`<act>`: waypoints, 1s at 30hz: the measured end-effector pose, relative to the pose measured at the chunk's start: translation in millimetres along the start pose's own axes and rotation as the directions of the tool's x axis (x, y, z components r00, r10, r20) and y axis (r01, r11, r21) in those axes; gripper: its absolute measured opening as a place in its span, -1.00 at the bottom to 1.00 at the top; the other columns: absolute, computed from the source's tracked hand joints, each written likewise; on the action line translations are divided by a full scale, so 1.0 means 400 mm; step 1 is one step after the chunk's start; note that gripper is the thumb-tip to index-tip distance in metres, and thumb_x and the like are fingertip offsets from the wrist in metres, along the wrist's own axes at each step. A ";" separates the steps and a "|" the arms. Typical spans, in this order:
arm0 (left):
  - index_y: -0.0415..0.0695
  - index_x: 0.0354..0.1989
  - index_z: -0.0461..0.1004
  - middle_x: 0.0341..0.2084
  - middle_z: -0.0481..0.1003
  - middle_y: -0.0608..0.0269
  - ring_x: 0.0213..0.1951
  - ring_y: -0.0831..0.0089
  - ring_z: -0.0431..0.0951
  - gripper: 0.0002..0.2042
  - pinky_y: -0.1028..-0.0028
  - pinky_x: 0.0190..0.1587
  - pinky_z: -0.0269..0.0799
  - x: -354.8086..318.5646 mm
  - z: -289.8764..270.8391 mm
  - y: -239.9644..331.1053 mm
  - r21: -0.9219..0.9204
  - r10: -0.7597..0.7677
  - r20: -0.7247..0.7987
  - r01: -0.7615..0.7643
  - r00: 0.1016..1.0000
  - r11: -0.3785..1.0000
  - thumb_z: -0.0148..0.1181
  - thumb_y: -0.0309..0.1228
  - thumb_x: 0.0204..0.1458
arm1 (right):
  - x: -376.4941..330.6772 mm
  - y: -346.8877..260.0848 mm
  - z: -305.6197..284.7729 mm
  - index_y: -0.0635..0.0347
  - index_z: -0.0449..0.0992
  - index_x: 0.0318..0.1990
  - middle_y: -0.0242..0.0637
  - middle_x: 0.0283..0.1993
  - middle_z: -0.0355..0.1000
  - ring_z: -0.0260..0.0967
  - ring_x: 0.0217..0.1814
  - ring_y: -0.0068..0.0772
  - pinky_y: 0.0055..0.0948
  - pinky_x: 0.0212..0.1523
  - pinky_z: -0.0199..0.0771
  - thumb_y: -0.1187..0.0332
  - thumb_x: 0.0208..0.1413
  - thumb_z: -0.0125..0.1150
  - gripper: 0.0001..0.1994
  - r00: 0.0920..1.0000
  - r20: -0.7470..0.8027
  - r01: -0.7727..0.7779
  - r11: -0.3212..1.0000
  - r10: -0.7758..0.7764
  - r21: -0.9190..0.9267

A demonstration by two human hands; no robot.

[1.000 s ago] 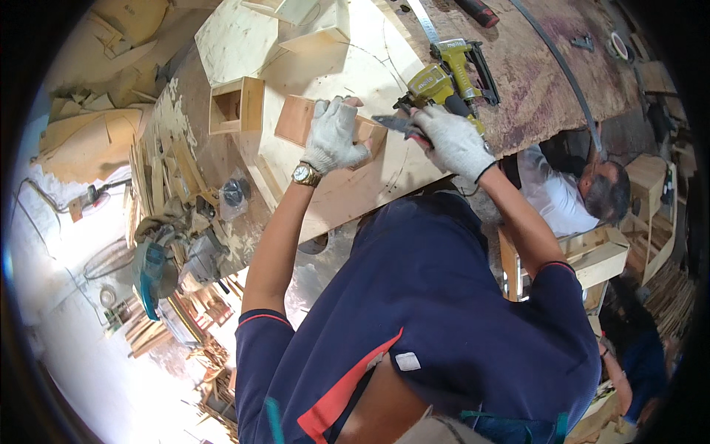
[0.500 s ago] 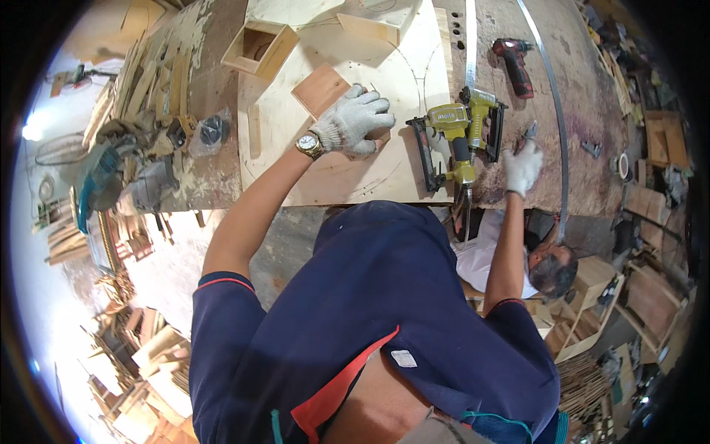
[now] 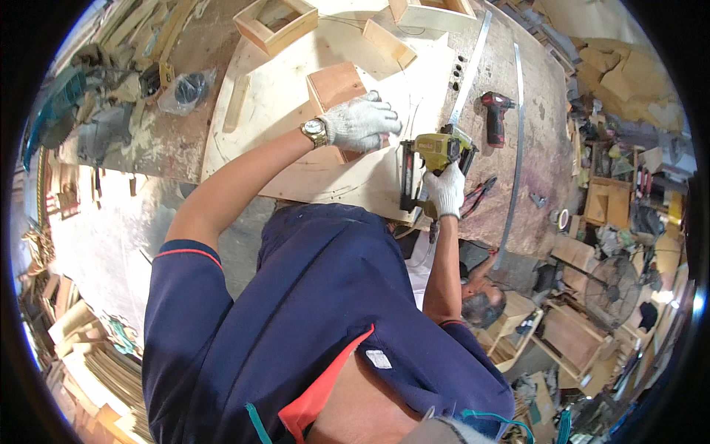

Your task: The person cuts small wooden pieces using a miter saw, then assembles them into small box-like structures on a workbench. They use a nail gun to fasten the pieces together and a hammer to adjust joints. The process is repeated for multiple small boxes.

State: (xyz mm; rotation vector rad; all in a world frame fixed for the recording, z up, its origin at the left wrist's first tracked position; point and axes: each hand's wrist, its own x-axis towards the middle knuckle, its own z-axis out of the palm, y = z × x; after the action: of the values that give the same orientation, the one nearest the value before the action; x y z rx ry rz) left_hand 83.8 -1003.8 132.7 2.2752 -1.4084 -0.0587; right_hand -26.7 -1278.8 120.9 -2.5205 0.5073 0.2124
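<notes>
We are seeing the left hand [image 3: 361, 122], in a white knit glove with a wristwatch at the cuff, lying palm-down with fingers spread flat over a reddish-brown wooden block [image 3: 336, 92]; it is pressing, not clutching. The block is sitting on a pale plywood sheet [image 3: 296, 111] at about 12 o'clock from the person's chest, its near end hidden under the glove.

The right hand [image 3: 446, 189], also gloved, is curling its fingers closed around the handle of a yellow-green nail gun [image 3: 433, 159], which is standing just at 3 o'clock of the left hand, its dark magazine hanging down over the sheet's near edge.

We are counting one block under the hand, one nail gun, two gloves. At 11 o'clock an open wooden box frame [image 3: 275, 24] is resting, a smaller frame [image 3: 388, 43] at 12 o'clock. One red cordless drill [image 3: 494, 117] is lying at 2 o'clock on the worn bench [image 3: 543, 148], with two long metal strips [image 3: 515, 148] running beside it.
</notes>
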 end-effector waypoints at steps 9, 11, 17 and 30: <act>0.01 -0.01 0.54 -0.25 0.60 0.22 -0.04 0.32 0.59 -0.72 0.23 0.17 0.34 0.010 0.026 0.012 0.075 -0.175 -0.120 0.185 0.977 0.980 0.19 -0.32 0.10 | -0.172 -0.168 -0.248 0.27 0.40 0.21 -0.25 -0.17 0.61 0.48 -0.42 -0.58 -0.49 -0.42 0.50 0.57 0.10 0.30 -0.52 0.958 0.225 0.104 0.947 -0.177 0.305; 0.01 0.00 0.54 -0.28 0.60 0.22 -0.07 0.30 0.60 -0.72 0.23 0.16 0.35 0.010 0.030 0.012 0.088 -0.177 -0.142 0.191 0.974 0.978 0.19 -0.31 0.11 | -0.201 -0.251 -0.278 0.30 0.35 0.22 -0.15 -0.15 0.62 0.53 -0.46 -0.49 -0.44 -0.40 0.55 0.52 0.12 0.27 -0.51 0.936 0.294 0.051 0.903 -0.192 0.427; -0.01 0.10 0.48 -0.26 0.56 0.20 -0.01 0.30 0.55 -0.62 0.21 0.21 0.31 0.009 0.014 0.015 0.055 -0.181 -0.050 0.183 0.982 0.981 0.24 -0.33 0.06 | -0.203 -0.302 -0.252 0.31 0.30 0.24 -0.15 -0.17 0.63 0.54 -0.41 -0.47 -0.40 -0.38 0.56 0.49 0.10 0.27 -0.47 0.909 0.329 0.157 0.943 -0.254 0.294; 0.02 0.11 0.46 -0.27 0.55 0.21 -0.03 0.31 0.56 -0.61 0.21 0.25 0.31 0.004 0.014 0.010 0.050 -0.161 -0.087 0.166 0.983 0.985 0.28 -0.32 0.08 | -0.194 -0.328 -0.233 0.30 0.31 0.25 -0.11 -0.12 0.62 0.53 -0.28 -0.37 -0.36 -0.26 0.55 0.50 0.11 0.26 -0.48 0.899 0.336 0.261 0.960 -0.281 0.104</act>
State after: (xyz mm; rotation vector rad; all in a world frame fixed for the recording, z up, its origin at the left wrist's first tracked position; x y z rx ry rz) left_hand 79.7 -1008.8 129.7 2.4077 -1.1935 0.0240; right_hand -41.5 -1204.4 282.7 -2.3909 0.0171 0.5176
